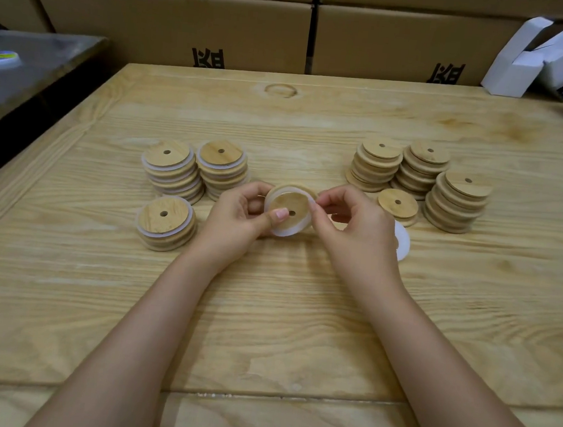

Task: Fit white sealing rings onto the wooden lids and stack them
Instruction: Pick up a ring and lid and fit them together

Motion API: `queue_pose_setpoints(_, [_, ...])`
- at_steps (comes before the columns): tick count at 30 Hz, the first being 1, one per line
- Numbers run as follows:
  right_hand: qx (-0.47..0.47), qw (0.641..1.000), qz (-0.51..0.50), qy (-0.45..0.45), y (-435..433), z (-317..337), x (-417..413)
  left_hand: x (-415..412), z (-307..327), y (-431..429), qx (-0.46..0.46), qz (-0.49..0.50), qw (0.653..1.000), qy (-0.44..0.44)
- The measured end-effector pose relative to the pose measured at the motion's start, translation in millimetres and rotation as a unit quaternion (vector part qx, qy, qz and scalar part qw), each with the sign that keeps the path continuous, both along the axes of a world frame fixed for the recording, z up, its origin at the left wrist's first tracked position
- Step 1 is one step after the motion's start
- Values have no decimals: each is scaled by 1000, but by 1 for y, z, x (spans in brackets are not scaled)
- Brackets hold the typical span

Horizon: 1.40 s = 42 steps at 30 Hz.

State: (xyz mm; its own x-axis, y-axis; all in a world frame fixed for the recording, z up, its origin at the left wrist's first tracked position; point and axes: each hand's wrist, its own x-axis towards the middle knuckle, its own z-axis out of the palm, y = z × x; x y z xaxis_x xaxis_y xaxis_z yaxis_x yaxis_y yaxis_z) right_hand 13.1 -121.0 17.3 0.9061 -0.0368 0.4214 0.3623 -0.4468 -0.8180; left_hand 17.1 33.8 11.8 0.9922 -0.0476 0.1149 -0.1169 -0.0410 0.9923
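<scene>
Above the table's middle I hold a round wooden lid (291, 203) with a small centre hole, a white sealing ring (289, 229) partly around it. My left hand (239, 216) grips the lid, thumb on its face. My right hand (353, 225) pinches the ring at the lid's right edge. Three stacks of ringed lids (172, 171) stand at the left. Three stacks of bare lids (421, 170) and a single lid (398, 205) stand at the right. More white rings (402, 244) lie partly hidden behind my right hand.
The wooden table (267, 296) spreads toward me. Cardboard boxes (220, 30) line the back. White folded cartons (548, 59) sit at the back right. A dark metal surface (33, 59) with small tubs lies at the left.
</scene>
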Motion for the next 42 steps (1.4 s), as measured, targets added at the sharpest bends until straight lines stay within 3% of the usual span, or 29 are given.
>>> queue_pose_setpoints(9, [82, 994, 11, 76, -2, 6, 4, 5, -5, 3, -55, 15, 998, -1])
queue_pose_setpoints(19, [74, 989, 56, 116, -3, 9, 4, 7, -10, 8, -91, 1, 996, 16])
queue_pose_setpoints(27, [102, 989, 45, 95, -2, 3, 5, 4, -6, 8, -110, -44, 992, 43])
queue_pose_setpoints(35, [49, 994, 63, 75, -2, 3, 3, -1, -1, 1, 3, -67, 998, 19])
queue_pose_setpoints(42, [30, 997, 21, 74, -1, 3, 1, 2, -4, -1, -55, -38, 998, 9])
